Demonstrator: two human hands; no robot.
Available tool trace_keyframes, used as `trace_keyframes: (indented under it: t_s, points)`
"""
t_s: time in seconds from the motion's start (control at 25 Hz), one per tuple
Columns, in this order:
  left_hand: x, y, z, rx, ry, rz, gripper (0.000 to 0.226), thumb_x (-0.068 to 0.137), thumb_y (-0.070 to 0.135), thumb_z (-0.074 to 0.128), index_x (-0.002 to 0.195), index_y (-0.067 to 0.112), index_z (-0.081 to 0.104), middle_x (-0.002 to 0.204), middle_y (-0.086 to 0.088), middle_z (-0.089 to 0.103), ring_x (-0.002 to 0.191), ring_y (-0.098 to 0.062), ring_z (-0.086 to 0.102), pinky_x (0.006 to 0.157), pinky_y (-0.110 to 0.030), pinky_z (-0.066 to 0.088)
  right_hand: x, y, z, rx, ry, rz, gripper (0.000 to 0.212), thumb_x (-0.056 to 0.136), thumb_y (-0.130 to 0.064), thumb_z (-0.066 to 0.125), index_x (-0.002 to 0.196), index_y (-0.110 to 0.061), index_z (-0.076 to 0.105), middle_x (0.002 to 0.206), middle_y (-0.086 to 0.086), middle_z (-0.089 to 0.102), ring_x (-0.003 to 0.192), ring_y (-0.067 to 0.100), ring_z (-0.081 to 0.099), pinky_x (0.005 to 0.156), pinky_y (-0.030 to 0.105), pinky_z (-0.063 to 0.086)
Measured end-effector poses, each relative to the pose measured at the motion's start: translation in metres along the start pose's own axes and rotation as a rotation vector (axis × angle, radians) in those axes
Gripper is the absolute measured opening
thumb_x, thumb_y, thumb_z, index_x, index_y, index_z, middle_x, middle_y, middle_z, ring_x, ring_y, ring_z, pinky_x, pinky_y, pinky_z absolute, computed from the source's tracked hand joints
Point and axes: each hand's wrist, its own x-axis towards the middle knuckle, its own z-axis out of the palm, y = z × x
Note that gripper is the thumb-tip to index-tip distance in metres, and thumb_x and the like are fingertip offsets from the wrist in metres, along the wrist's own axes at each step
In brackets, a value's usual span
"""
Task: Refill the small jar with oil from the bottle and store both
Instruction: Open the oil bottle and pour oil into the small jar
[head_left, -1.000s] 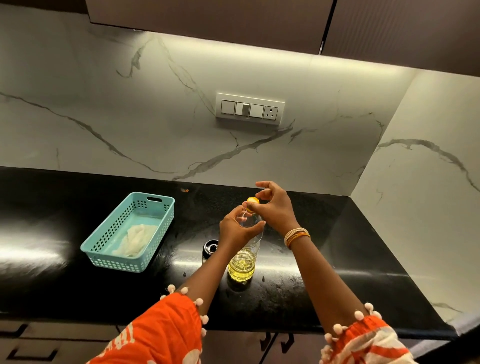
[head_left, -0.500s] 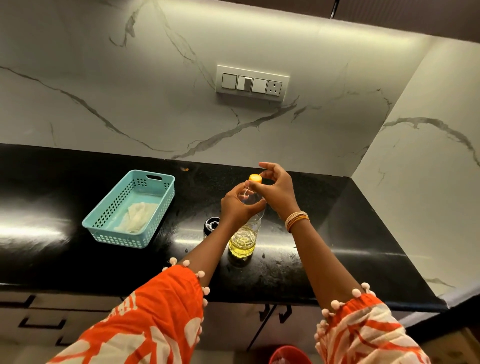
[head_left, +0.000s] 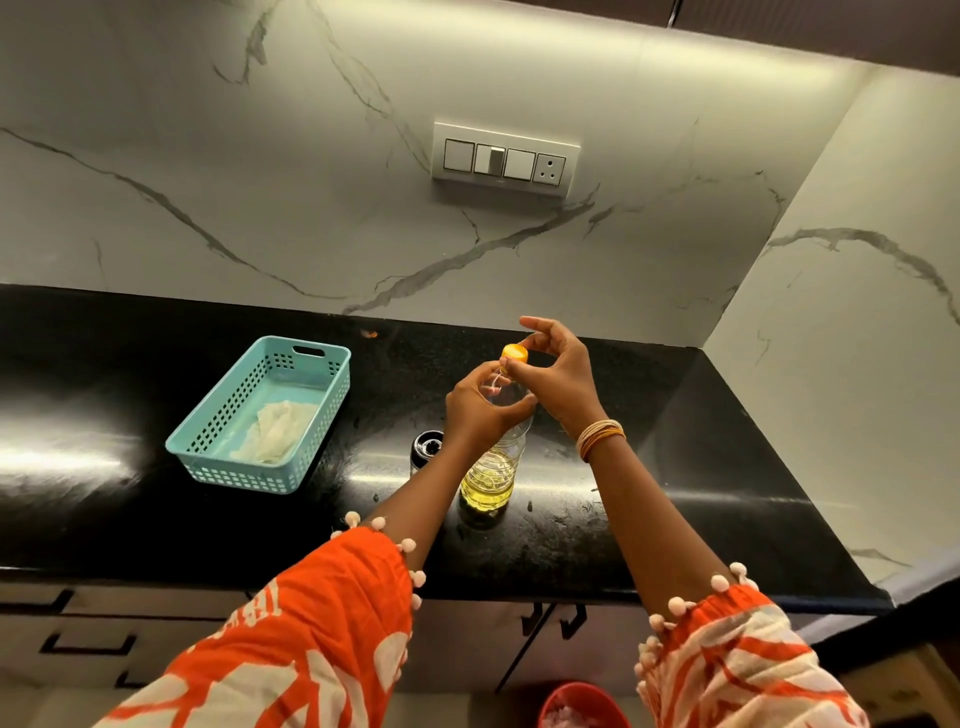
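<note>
A clear plastic oil bottle stands upright on the black counter, with yellow oil filling its lower part. My left hand grips the bottle's upper body near the neck. My right hand pinches the yellow cap at the bottle's top between thumb and fingers. A small dark jar stands just left of the bottle, partly hidden behind my left wrist.
A teal plastic basket holding a white cloth sits on the counter to the left. The marble wall with a switch plate rises behind. Drawers lie below the counter edge, and a red bin is on the floor.
The camera tilted downward, so more of the counter front and floor shows. Both hands stay on the bottle; my right hand's fingers shift slightly round the cap.
</note>
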Motion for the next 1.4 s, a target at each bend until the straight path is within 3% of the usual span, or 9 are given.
trace_keyframes:
  t_s: [0.24,0.4,0.64,0.88,0.96,1.08,1.16,1.28,1.4]
  points:
    - [0.0,-0.002,0.0,0.008,-0.002,-0.008,0.051,0.07,0.034,0.082,0.115,0.027,0.061,0.11,-0.001,0.069,0.102,-0.017,0.064,0.083,-0.041,0.058,0.004,-0.002,0.001,0.065,-0.145,0.07,0.065,0.079,-0.004,0.072,0.136,-0.011,0.043,0.122,0.008,0.061,0.113,0.02,0.058,0.094,0.033,0.053]
    - [-0.001,0.003,-0.001,0.003,-0.001,-0.002,0.056,0.072,0.034,0.081,0.122,0.027,0.058,0.11,-0.003,0.068,0.102,-0.017,0.063,0.082,-0.036,0.057,0.004,-0.002,0.003,0.061,-0.03,0.084,0.053,0.077,-0.01,0.076,0.125,-0.01,0.053,0.102,0.006,0.063,0.1,0.022,0.064,0.088,0.033,0.056]
    - [0.0,0.0,-0.002,-0.005,-0.004,0.0,0.049,0.07,0.035,0.082,0.114,0.025,0.063,0.107,0.001,0.069,0.099,-0.015,0.063,0.079,-0.034,0.056,0.007,0.002,-0.002,0.22,-0.168,0.108,0.054,0.08,0.002,0.07,0.129,-0.006,0.048,0.117,0.004,0.066,0.108,0.019,0.065,0.088,0.031,0.056]
    - [0.0,-0.001,-0.002,0.01,0.002,0.016,0.051,0.07,0.041,0.081,0.114,0.025,0.062,0.106,0.0,0.069,0.1,-0.016,0.063,0.082,-0.035,0.056,0.003,0.006,-0.004,0.422,-0.084,0.119,0.038,0.085,-0.003,0.067,0.122,-0.002,0.058,0.113,0.012,0.069,0.103,0.02,0.069,0.083,0.029,0.057]
    - [0.0,-0.002,-0.001,0.017,0.003,0.01,0.052,0.069,0.041,0.081,0.115,0.024,0.063,0.106,0.0,0.069,0.1,-0.016,0.063,0.083,-0.036,0.056,0.003,0.009,-0.006,0.619,0.025,0.22,0.03,0.087,-0.01,0.065,0.116,-0.006,0.06,0.111,0.011,0.07,0.105,0.023,0.068,0.088,0.033,0.055]
    - [0.001,-0.003,-0.001,0.021,-0.006,0.019,0.053,0.067,0.044,0.081,0.113,0.025,0.063,0.104,0.003,0.068,0.099,-0.014,0.063,0.082,-0.037,0.056,0.001,0.025,-0.008,0.883,0.24,0.511,0.021,0.091,-0.022,0.062,0.107,-0.009,0.062,0.106,0.012,0.07,0.097,0.022,0.067,0.087,0.037,0.054]
    - [0.001,-0.006,-0.001,0.003,-0.018,0.011,0.056,0.063,0.052,0.078,0.112,0.028,0.062,0.105,0.006,0.068,0.101,-0.013,0.062,0.084,-0.038,0.056,-0.009,0.053,-0.008,0.848,0.321,0.691,0.019,0.093,-0.026,0.06,0.1,-0.008,0.062,0.094,0.012,0.07,0.081,0.018,0.066,0.079,0.033,0.056]
    - [0.0,-0.011,0.004,-0.035,-0.015,-0.013,0.055,0.061,0.057,0.077,0.108,0.034,0.061,0.106,0.009,0.068,0.106,-0.013,0.061,0.088,-0.04,0.054,-0.035,0.109,-0.002,0.586,0.376,0.881,0.024,0.093,-0.03,0.059,0.083,-0.009,0.062,0.071,0.008,0.06,0.052,0.011,0.053,0.051,0.024,0.049]
    - [0.001,-0.012,0.007,-0.071,-0.016,-0.027,0.052,0.06,0.056,0.078,0.106,0.036,0.061,0.106,0.009,0.068,0.108,-0.015,0.062,0.092,-0.042,0.053,-0.057,0.15,-0.002,0.21,0.378,0.975,0.025,0.089,-0.031,0.065,0.085,-0.006,0.065,0.065,0.009,0.054,0.052,0.018,0.05,0.044,0.023,0.045]
